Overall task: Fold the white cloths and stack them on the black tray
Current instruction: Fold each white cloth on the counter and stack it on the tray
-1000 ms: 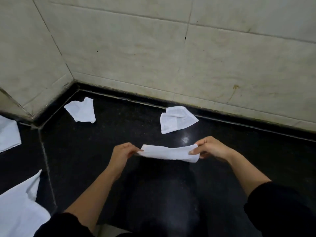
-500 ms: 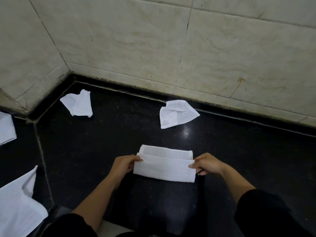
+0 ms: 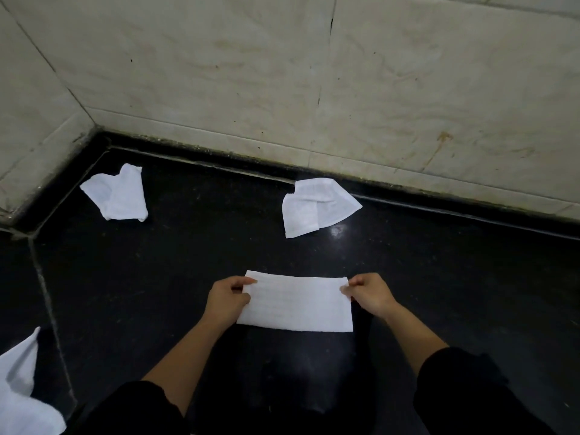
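A white cloth (image 3: 296, 302) folded into a flat rectangle lies on the black counter (image 3: 157, 277) in front of me. My left hand (image 3: 227, 296) pinches its left end and my right hand (image 3: 370, 295) pinches its right end. Two loose, crumpled white cloths lie further back: one at the far left (image 3: 116, 194) and one near the wall at the centre (image 3: 314, 207). No black tray is in view.
Tiled walls (image 3: 282, 73) meet in a corner at the back left and border the counter. Another white cloth (image 3: 18, 397) lies at the bottom left edge. A seam (image 3: 47, 296) runs down the counter on the left.
The cloth was held up as a narrow strip, then lowered toward me and folded over; it now lies flat as one rectangle with both hands still at its ends.
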The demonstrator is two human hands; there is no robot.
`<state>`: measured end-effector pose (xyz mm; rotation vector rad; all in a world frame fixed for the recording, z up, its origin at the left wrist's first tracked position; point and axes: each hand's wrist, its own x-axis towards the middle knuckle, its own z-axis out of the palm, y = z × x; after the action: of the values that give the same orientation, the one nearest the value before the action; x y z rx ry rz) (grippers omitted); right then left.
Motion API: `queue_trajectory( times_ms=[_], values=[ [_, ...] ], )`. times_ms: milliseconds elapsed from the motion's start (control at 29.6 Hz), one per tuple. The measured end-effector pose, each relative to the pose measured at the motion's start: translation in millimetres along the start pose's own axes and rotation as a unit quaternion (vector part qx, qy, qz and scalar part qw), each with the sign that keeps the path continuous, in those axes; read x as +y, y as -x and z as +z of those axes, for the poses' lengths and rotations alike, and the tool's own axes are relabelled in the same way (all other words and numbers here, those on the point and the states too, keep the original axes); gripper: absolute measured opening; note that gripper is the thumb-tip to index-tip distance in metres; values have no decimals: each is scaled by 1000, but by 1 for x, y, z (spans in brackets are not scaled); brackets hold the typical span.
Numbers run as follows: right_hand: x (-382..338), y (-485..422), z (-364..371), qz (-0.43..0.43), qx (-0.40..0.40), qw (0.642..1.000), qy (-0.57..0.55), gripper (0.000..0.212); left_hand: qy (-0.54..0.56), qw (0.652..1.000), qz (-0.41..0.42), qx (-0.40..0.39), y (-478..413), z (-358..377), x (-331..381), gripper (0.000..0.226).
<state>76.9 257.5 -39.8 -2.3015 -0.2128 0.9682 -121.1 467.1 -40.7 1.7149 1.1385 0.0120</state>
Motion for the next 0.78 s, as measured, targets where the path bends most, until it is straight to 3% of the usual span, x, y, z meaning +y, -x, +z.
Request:
queue_trajectory(
  times_ms=[338, 574, 777],
  values=[
    [-1, 20, 3, -50, 109, 992, 42, 18, -89, 992, 64, 66, 11, -1, -11, 33],
    [15, 60, 8, -164, 16, 969, 183, 18, -245, 934, 259, 8, 52, 2, -35, 28],
    [30, 77, 24, -2, 75, 988, 136, 40, -278, 922, 269, 3, 64, 17, -49, 26]
  ],
)
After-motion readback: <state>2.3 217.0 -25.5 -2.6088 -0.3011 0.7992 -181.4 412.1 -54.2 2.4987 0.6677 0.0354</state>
